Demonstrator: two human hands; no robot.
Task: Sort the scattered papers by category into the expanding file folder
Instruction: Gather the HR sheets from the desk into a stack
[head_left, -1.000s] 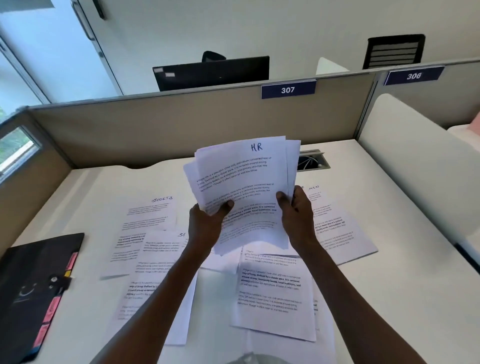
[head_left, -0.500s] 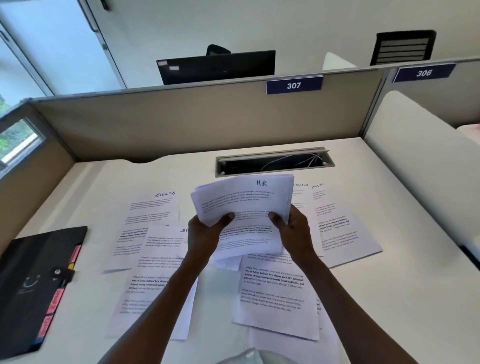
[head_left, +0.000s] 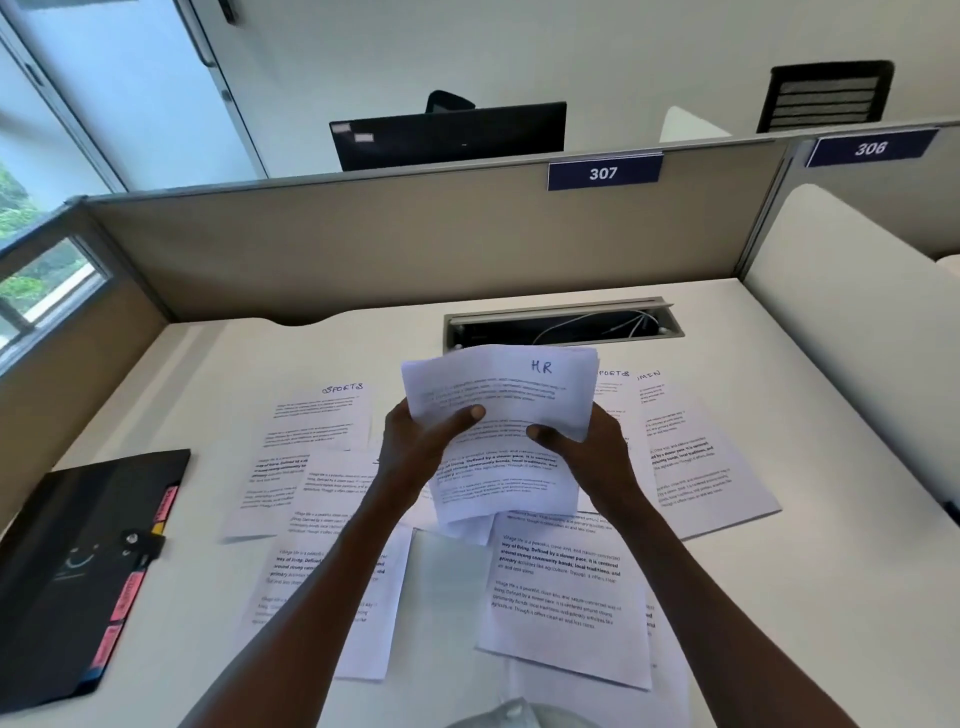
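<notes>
Above the middle of the surface (head_left: 779, 597): stack of papers (head_left: 498, 415) marked "HR", held off the loose sheets (head_left: 566, 592).
Left hand (head_left: 415, 441): fingers curled behind the stack's left edge, thumb pressing on top, gripping.
Right hand (head_left: 587, 441): same pinch on the right edge, thumb on the front sheet.
Stack's long axis: pointing away from the body, top end sagging forward over the thumbs.
Folder (head_left: 78, 571): shut, flat at the far left edge, coloured tabs facing the papers; well apart from the stack.
Nearer hand to folder: left, judging by the layout; likely a leftward carry ahead.
Change from earlier: stack lower and more bent over than a second ago, cable slot (head_left: 563, 325) now uncovered; folder unmoved.
</notes>
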